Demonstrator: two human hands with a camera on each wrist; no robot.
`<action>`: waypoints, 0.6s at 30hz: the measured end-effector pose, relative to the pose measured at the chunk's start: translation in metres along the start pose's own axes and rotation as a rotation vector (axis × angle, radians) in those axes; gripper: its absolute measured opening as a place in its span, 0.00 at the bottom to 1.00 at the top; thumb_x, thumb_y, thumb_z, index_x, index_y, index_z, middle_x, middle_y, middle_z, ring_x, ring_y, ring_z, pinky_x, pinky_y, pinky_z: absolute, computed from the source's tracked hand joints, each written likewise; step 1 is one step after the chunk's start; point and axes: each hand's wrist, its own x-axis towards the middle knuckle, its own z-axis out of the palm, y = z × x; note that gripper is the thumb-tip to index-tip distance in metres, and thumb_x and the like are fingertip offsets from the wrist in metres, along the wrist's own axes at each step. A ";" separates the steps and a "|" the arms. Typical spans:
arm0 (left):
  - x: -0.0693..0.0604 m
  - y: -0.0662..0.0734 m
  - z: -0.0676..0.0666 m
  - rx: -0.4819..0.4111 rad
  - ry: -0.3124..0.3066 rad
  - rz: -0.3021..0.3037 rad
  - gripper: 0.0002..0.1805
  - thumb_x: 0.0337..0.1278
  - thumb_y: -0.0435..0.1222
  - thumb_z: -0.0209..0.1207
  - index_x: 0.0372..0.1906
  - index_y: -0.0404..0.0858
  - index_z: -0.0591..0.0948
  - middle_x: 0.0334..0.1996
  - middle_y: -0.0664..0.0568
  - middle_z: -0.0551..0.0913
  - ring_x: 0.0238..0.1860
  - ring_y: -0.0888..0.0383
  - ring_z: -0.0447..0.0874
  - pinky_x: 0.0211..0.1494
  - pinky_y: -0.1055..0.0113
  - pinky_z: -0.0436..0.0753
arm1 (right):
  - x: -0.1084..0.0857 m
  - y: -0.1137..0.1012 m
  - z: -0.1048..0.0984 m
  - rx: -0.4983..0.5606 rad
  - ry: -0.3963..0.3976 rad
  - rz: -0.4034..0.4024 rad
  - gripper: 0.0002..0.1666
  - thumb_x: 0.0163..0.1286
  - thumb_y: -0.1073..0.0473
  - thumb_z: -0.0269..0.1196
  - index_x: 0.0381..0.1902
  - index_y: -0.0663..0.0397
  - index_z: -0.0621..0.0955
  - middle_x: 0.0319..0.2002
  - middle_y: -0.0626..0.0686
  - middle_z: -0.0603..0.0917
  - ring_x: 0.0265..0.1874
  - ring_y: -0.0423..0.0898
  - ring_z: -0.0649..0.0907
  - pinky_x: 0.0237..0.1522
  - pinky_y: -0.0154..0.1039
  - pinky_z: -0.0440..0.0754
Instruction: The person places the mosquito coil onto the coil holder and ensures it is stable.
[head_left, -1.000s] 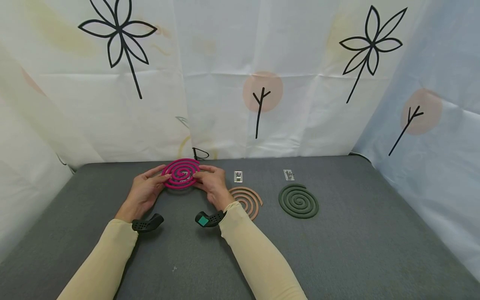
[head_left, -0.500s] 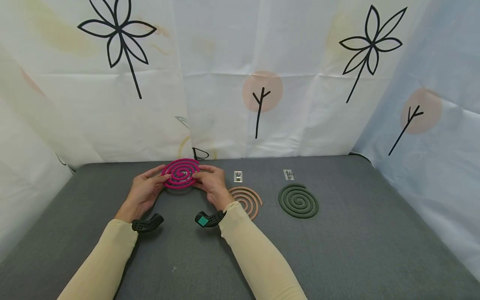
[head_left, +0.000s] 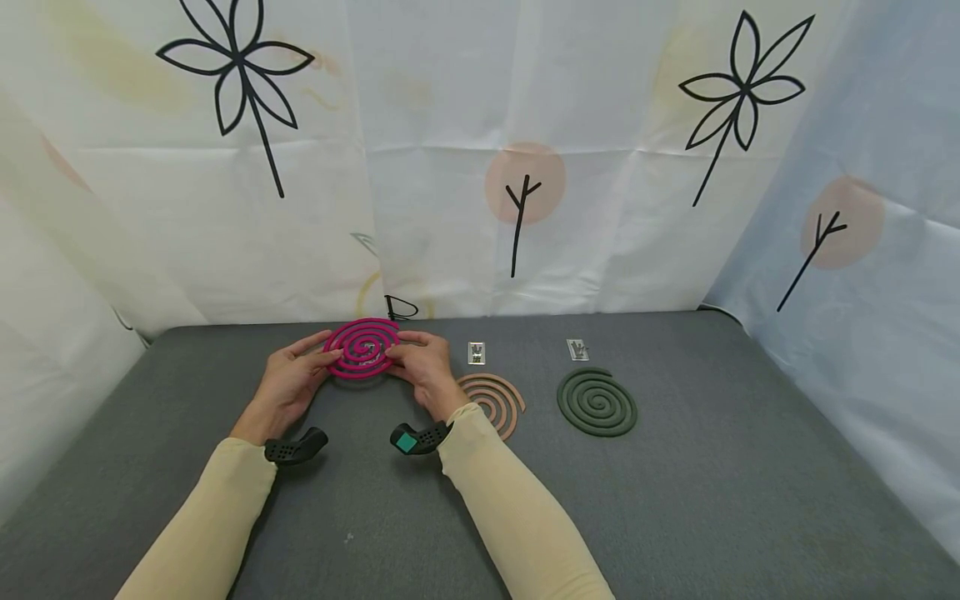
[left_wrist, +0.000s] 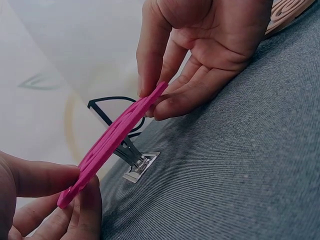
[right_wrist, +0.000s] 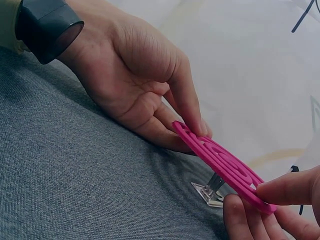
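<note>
A pink mosquito coil (head_left: 363,347) is held level-ish above the table's far left part. My left hand (head_left: 288,379) pinches its left edge, thumb on top and fingers beneath. On the opposite edge, my right hand (head_left: 426,369) pinches it the same way. Under the coil, in the left wrist view, stands a small metal coil stand (left_wrist: 141,167) with a raised prong. Whether the prong touches the coil I cannot tell. A tan mosquito coil (head_left: 491,378) lies partly hidden behind my right wrist. Farther right lies a dark green mosquito coil (head_left: 597,404).
Two more metal stands lie near the back: one stand (head_left: 476,353) behind the tan coil, another stand (head_left: 577,350) behind the green one. The grey cloth-covered table (head_left: 675,508) ends at a printed white curtain (head_left: 442,208). Each wrist wears a black band.
</note>
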 end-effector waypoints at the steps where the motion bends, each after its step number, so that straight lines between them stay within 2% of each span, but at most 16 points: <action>1: 0.000 0.000 0.000 0.002 0.000 -0.001 0.38 0.69 0.27 0.60 0.79 0.35 0.58 0.79 0.38 0.54 0.48 0.74 0.82 0.51 0.78 0.82 | 0.000 0.000 0.000 0.000 0.000 0.000 0.21 0.63 0.79 0.65 0.55 0.69 0.82 0.35 0.56 0.85 0.29 0.45 0.85 0.44 0.46 0.89; 18: -0.001 0.000 0.001 0.055 0.009 0.005 0.38 0.69 0.28 0.61 0.79 0.34 0.59 0.77 0.38 0.56 0.48 0.74 0.80 0.51 0.79 0.82 | 0.001 0.001 0.001 -0.028 0.000 -0.001 0.21 0.64 0.79 0.64 0.55 0.70 0.81 0.34 0.57 0.85 0.29 0.44 0.84 0.43 0.45 0.89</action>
